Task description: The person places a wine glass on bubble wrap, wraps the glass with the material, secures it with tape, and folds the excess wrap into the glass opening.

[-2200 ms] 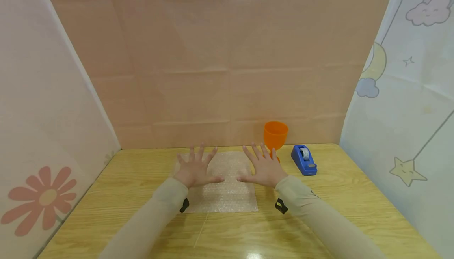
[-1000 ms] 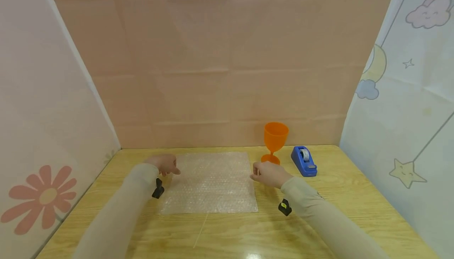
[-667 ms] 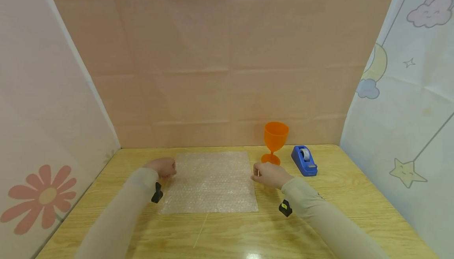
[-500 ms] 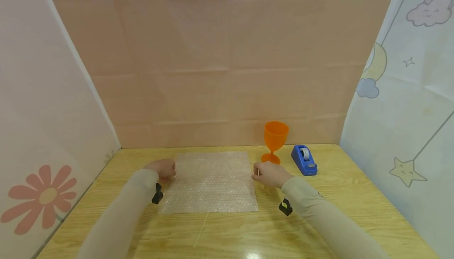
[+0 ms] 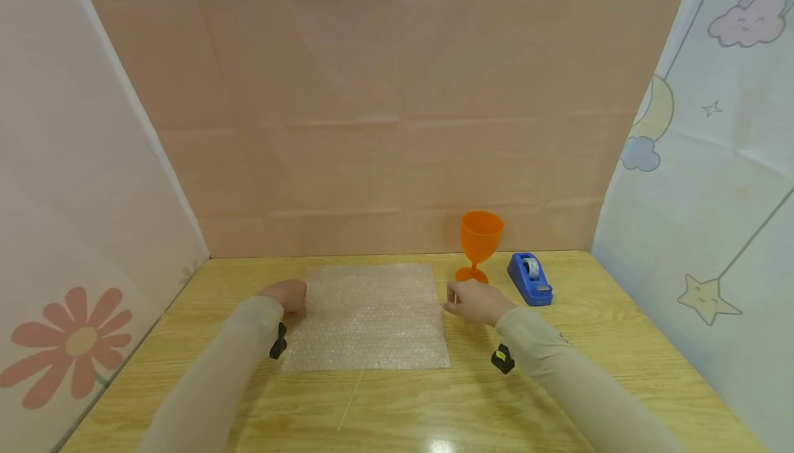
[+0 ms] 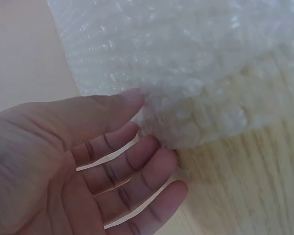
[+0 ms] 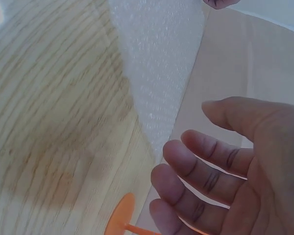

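Note:
A clear sheet of bubble wrap (image 5: 372,318) lies flat on the wooden table. At its left edge, my left hand (image 5: 289,296) pinches it; in the left wrist view the thumb (image 6: 132,100) is on the sheet with the fingers curled beneath. My right hand (image 5: 477,301) hovers beside the sheet's right edge, fingers loosely bent, and the right wrist view shows a gap between thumb and fingertips with nothing in it. Just behind that hand an orange goblet (image 5: 481,236) stands upright, its foot (image 7: 121,215) visible low in the right wrist view.
A blue tape dispenser (image 5: 530,279) with a roll of clear tape stands right of the goblet. Behind the table (image 5: 397,405) hangs a plain peach backdrop (image 5: 397,108), with patterned cloth walls at left and right.
Both hands were spread flat over the bubble wrap. The left has moved to the left edge and taken hold there; the right has moved slightly right, its fingers now bent.

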Demonstrator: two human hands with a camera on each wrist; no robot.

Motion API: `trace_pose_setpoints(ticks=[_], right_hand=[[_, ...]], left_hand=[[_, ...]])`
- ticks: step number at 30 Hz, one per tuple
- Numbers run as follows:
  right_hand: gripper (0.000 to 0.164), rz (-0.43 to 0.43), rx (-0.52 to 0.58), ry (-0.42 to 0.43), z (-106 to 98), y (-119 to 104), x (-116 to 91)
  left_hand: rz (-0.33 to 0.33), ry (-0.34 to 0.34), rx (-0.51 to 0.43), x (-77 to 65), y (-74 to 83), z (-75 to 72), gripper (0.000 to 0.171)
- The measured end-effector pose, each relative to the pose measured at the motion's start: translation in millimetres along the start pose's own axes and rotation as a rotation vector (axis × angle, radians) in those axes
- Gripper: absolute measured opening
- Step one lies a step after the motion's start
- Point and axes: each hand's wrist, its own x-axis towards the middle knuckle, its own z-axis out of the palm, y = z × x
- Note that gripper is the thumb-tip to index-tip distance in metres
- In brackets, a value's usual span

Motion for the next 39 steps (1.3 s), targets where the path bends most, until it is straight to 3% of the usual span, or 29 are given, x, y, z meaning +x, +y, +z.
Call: trace_pose_setpoints(ticks=[6,13,18,25,27,34,39], right_hand=[[0.017,0.011,0.074,-0.059,-11,16,0],[0.020,0.136,0.235,-0.141,-36,49,1],[0.028,0.252,0.384,-0.134,-35,70,8],[0.048,0.310,0.540,-0.002,-18,92,37],[0.046,0.319,0.551,0.050,-12,94,45],[0.038,0.383,0.812,0.157,6,93,59],[0.040,0.427,0.834,0.180,13,94,63]], left_hand=[[-0.007,-0.007,-0.003,1.8,-1.6,2.9,0.037],[-0.010,0.014,-0.015,3.6,-3.6,3.4,0.035],[-0.024,0.009,-0.032,5.2,-4.0,4.4,0.038],[-0.037,0.001,-0.083,3.1,0.4,1.6,0.038],[-0.049,-0.006,-0.102,3.3,0.8,0.8,0.037],[-0.074,-0.033,-0.111,5.8,-0.2,0.7,0.036],[-0.065,-0.041,-0.109,1.3,3.1,-0.4,0.037]])
